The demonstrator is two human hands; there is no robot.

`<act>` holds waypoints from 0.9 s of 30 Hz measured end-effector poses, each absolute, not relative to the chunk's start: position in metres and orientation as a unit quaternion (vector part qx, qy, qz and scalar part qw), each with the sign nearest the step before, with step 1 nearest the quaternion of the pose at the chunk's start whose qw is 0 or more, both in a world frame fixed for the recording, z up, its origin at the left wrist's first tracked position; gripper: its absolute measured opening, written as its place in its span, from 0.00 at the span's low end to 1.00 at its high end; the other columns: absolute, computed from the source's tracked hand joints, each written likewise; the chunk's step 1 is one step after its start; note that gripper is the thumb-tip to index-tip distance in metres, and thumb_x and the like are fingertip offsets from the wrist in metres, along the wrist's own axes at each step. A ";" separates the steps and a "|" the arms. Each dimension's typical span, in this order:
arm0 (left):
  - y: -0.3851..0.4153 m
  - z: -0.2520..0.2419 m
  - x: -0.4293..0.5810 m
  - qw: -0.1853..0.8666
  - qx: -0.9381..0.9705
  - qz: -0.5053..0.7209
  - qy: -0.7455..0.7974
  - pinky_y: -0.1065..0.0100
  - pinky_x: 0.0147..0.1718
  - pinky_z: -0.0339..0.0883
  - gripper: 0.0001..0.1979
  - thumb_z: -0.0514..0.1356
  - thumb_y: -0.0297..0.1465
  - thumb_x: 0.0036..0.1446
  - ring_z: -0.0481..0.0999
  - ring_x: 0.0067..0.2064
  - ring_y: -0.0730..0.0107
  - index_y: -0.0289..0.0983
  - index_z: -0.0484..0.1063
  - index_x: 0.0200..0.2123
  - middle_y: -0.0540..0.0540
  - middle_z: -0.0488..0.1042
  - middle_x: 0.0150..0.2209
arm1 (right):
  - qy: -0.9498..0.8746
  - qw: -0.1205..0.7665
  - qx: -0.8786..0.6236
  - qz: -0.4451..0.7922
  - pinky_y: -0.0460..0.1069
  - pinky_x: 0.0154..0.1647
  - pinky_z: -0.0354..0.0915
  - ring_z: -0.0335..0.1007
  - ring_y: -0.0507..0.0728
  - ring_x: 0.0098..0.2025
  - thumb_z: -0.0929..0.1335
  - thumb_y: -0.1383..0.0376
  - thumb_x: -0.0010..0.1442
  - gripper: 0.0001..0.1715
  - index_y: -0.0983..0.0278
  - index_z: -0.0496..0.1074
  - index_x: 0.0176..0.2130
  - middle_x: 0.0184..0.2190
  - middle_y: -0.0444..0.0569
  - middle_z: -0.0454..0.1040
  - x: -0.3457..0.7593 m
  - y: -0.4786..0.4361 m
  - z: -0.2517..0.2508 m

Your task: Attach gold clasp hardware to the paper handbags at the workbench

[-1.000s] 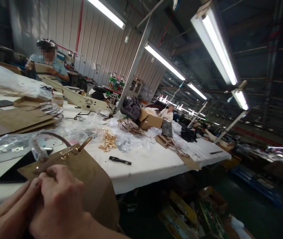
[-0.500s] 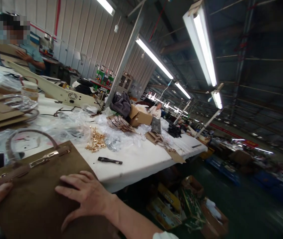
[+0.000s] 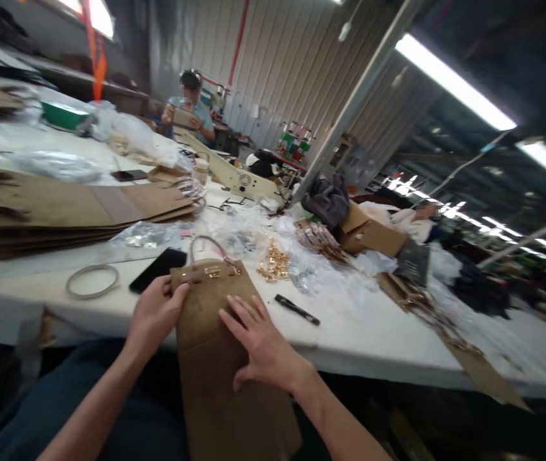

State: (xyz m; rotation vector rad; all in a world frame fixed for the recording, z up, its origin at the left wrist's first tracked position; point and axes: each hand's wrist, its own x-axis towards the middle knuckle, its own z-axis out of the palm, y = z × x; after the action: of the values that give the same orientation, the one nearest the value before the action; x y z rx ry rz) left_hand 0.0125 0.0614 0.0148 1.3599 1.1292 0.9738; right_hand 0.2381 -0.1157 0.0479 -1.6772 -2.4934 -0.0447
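A long brown panel (image 3: 234, 384) with a looped handle (image 3: 213, 240) and a metal clasp (image 3: 212, 272) at its top hangs over the table's front edge. My left hand (image 3: 157, 310) grips the panel's upper left edge, fingers closed on it. Spread flat on the panel's upper right part is my right hand (image 3: 261, 342), its fingers apart. A black flat object (image 3: 157, 269) lies just behind my left hand. To the right of the panel is a small black tool (image 3: 297, 309), with a pile of gold metal pieces (image 3: 273, 261) behind it.
Stacked brown panels (image 3: 75, 205) lie at the left, near a coiled strap (image 3: 92, 282). Clear plastic bags and a cardboard box (image 3: 373, 234) stand farther back on the white table (image 3: 379, 346). A person (image 3: 189, 112) sits across it holding a brown piece.
The view has swung left and moved back, showing more of the table's left side and both forearms. The panel now appears more upright, with my hands still on it.
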 end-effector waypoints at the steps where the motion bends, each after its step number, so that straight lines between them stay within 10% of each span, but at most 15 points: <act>1: 0.061 0.013 0.014 0.526 0.577 0.426 0.457 0.62 0.43 0.76 0.25 0.67 0.47 0.57 0.85 0.48 0.50 0.37 0.77 0.51 0.40 0.86 0.47 | -0.828 0.055 -0.558 -0.014 0.71 0.83 0.36 0.39 0.72 0.83 0.90 0.47 0.35 0.95 0.61 0.42 0.82 0.81 0.64 0.42 0.236 -0.119 0.047; 15: 0.050 0.012 0.014 0.335 0.677 0.434 0.491 0.61 0.44 0.67 0.17 0.64 0.34 0.64 0.77 0.42 0.58 0.39 0.79 0.55 0.44 0.76 0.41 | -0.764 0.126 -0.600 -0.200 0.75 0.79 0.53 0.44 0.70 0.82 0.68 0.77 0.66 0.58 0.59 0.39 0.83 0.81 0.60 0.47 0.231 -0.120 -0.025; 27: 0.046 0.016 0.001 0.425 0.631 0.414 0.500 0.66 0.29 0.54 0.18 0.63 0.47 0.61 0.67 0.28 0.66 0.40 0.72 0.27 0.51 0.69 0.23 | -0.830 0.142 -0.530 -0.101 0.74 0.79 0.56 0.50 0.75 0.80 0.85 0.53 0.55 0.69 0.60 0.52 0.80 0.79 0.62 0.53 0.243 -0.127 0.004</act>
State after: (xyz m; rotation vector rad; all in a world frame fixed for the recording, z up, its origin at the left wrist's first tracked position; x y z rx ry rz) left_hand 0.0010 0.0456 0.0155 1.5777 1.2514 1.0362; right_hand 0.2432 -0.1274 0.0037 -1.5304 -2.3934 -0.2921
